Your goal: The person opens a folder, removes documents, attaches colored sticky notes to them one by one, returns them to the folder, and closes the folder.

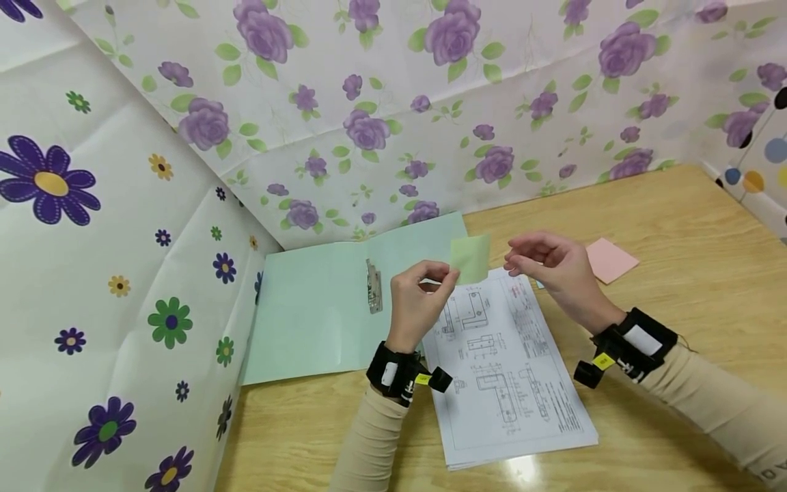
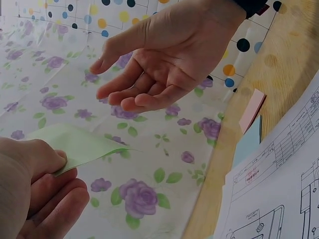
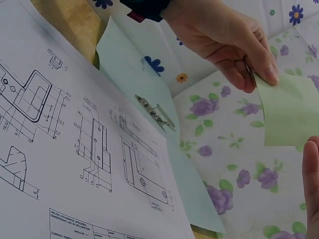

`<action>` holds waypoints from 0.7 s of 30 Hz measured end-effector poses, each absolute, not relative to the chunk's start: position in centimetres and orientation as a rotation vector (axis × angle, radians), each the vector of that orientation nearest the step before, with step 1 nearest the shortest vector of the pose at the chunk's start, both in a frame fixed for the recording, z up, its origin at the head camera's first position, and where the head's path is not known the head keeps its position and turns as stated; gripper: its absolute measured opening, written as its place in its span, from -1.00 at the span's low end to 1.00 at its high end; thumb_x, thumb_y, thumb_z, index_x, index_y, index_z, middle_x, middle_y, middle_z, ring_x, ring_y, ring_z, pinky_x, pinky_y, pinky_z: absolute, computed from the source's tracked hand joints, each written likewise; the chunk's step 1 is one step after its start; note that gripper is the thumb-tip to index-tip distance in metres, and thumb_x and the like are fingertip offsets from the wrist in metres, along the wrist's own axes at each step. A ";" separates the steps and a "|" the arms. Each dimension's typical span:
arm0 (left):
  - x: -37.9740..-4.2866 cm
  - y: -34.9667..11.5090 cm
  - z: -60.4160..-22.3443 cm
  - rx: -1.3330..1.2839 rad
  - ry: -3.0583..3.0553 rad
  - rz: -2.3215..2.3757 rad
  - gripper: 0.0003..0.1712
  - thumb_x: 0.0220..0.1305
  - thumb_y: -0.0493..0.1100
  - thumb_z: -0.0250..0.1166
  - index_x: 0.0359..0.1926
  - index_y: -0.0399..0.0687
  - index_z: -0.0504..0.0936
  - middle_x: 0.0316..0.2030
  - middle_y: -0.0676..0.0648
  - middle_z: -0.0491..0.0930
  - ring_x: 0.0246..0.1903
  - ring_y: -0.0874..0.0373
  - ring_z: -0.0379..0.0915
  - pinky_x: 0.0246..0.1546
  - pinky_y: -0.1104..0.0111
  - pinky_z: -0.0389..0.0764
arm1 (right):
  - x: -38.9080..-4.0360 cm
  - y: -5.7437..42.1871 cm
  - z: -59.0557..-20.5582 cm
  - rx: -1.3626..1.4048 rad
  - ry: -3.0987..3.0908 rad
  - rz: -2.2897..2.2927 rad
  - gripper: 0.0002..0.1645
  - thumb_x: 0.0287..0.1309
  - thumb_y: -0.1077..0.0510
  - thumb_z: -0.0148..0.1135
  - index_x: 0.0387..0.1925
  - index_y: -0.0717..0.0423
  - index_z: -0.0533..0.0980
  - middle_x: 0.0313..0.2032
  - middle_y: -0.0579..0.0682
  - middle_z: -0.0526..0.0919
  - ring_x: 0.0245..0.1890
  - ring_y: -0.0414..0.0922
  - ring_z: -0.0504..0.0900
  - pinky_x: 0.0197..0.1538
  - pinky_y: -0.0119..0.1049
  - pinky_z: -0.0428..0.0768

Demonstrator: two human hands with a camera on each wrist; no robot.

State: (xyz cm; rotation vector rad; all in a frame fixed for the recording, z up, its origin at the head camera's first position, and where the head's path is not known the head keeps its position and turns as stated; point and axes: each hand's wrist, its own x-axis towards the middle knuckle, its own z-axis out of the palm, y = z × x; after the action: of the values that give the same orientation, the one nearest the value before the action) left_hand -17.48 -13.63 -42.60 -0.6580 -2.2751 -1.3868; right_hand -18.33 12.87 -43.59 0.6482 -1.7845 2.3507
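Note:
My left hand [image 1: 418, 301] pinches a pale green sticky note [image 1: 471, 258] by its left edge, between thumb and fingers. The note is held up above the top of a stack of printed technical drawings [image 1: 510, 383]. To the right of the note, my right hand [image 1: 556, 273] is raised with loosely bent fingers and nothing in them. A gap shows between its fingertips and the note in the head view. In the left wrist view the right palm faces the note, and the right wrist view shows the left thumb on the note's edge.
A light green folder [image 1: 307, 307] lies spread out at the left, with a metal clip [image 1: 374, 287] near its fold. Right of the drawings lies a pink sticky note pad [image 1: 611, 260], with a blue one [image 2: 247, 142] beside it. Flower-patterned sheeting [image 1: 369, 130] rises behind the wooden table [image 1: 695, 273].

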 end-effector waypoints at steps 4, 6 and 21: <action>-17.5 -13.6 -42.5 -0.656 -2.277 -1.364 -0.84 0.57 -0.21 0.46 -0.04 -0.26 0.83 -0.18 -0.26 0.85 -0.18 -0.06 0.82 -0.07 0.41 0.83 | -18.3 12.8 -43.7 0.654 -1.804 2.332 -0.63 0.51 0.50 0.28 0.16 0.13 0.74 -0.13 -0.13 0.89 -0.13 -0.26 0.90 0.00 -0.39 0.83; -17.5 -13.7 -42.5 -0.657 -2.280 -1.358 -0.83 0.57 -0.20 0.46 -0.04 -0.26 0.82 -0.18 -0.26 0.85 -0.18 -0.06 0.83 -0.07 0.41 0.83 | -18.3 12.7 -43.8 0.662 -1.809 2.328 -0.61 0.52 0.50 0.28 0.17 0.12 0.74 -0.12 -0.13 0.89 -0.13 -0.26 0.90 0.00 -0.39 0.84; -17.5 -12.1 -42.5 -0.751 -2.303 -1.359 -0.92 0.50 -0.30 0.49 -0.12 -0.28 0.83 -0.23 -0.26 0.87 -0.26 -0.08 0.86 -0.14 0.41 0.85 | -18.1 11.4 -44.7 0.655 -1.949 2.362 -0.64 0.55 0.40 0.33 0.27 0.19 0.68 -0.04 -0.18 0.86 -0.08 -0.27 0.90 0.01 -0.33 0.86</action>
State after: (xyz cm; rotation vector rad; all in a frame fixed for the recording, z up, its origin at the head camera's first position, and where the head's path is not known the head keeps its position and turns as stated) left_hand -17.55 -12.11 -42.52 -0.7511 -2.3027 -1.3592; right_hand -18.09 11.42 -44.68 0.6552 -1.9490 2.3620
